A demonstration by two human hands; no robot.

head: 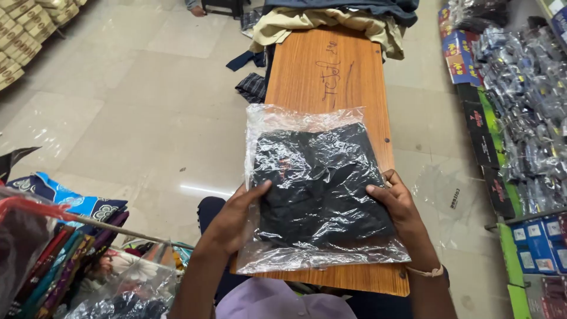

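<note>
A clear plastic bag [307, 121] with a folded black garment [322, 177] inside lies on a long wooden bench [331, 77]. My left hand [236, 215] grips the bag's left edge, thumb on top of the plastic. My right hand [396, 204] holds the right edge, thumb also pressing on the bag. The bag's open end points away from me, its near end crumpled at the bench's front edge.
Folded beige and dark clothes [331, 20] are piled at the bench's far end. Shelves of packaged goods [520, 106] line the right side. An empty clear bag [443, 198] lies on the floor to the right. Colourful folded fabrics [65, 236] are stacked at the lower left.
</note>
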